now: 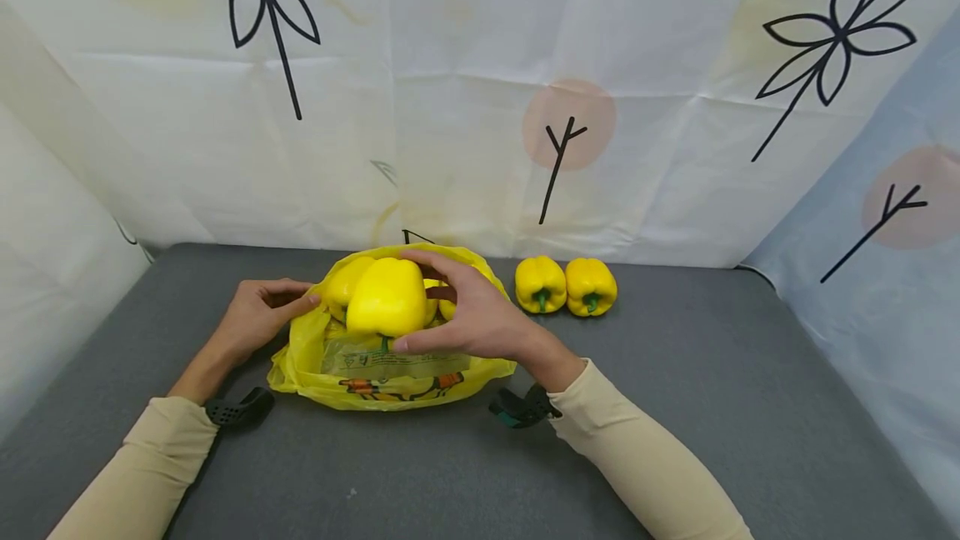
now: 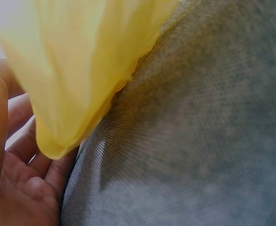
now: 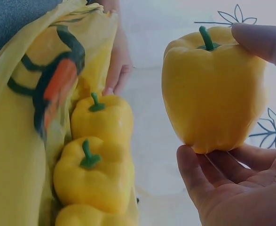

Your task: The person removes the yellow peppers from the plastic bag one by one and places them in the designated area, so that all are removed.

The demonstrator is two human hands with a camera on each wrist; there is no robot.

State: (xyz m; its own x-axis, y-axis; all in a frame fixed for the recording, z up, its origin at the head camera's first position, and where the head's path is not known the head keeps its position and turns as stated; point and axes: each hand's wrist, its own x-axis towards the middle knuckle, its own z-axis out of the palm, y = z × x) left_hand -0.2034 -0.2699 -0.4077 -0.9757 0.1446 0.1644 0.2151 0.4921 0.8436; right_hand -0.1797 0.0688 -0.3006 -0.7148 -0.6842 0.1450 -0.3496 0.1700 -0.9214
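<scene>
My right hand [image 1: 483, 315] holds a yellow bell pepper [image 1: 386, 298] over the mouth of a yellow plastic bag [image 1: 300, 369]. In the right wrist view the thumb lies near the green stem of this pepper [image 3: 213, 94] and the fingers press its bottom end. Several more yellow bell peppers [image 3: 93, 174] sit in a row inside the bag. At the bag's left rim, my left hand [image 1: 258, 315] pinches the plastic between thumb and fingers. The left wrist view shows a fold of the bag [image 2: 76, 84] between them; the fingertips are hidden behind it.
Two yellow bell peppers [image 1: 540, 284] stand side by side on the grey table [image 1: 637, 407], right of the bag. A white cloth [image 1: 465, 148] with plant drawings hangs behind the table's back edge. Dark wrist straps [image 1: 521, 408] are on both arms.
</scene>
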